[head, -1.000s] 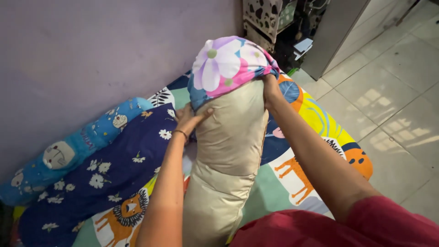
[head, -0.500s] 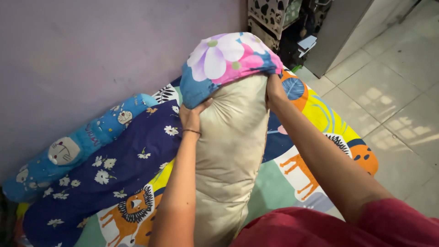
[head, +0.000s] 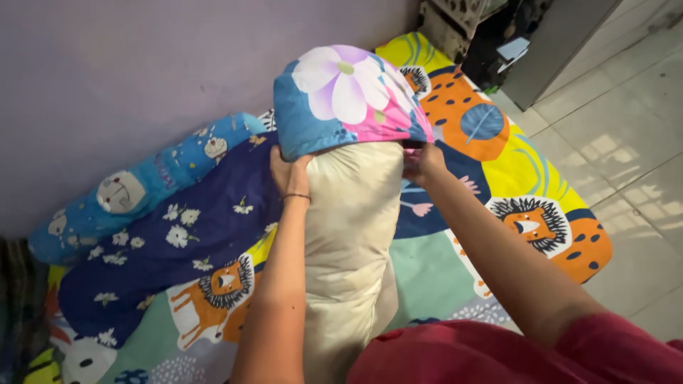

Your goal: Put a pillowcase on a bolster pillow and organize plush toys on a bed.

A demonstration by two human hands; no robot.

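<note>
Flowered cloth, blue and pink, is pinched in the fingers of both hands: the left hand [head: 288, 173] grips the open hem of the pillowcase [head: 348, 99] with its fingers curled under the edge, and the right hand [head: 421, 161] nips the opposite side of that hem, fingertips pressed together on the fabric. Below the fingers the cream pillow [head: 348, 242] stands on end, its long axis running from the capped far top down toward the person's red-clad lap, both hands level at either flank. It rests on an animal-print mattress [head: 512, 178], beside a navy daisy bolster [head: 163, 249] and a blue cartoon bolster [head: 135, 188] along the wall.
</note>
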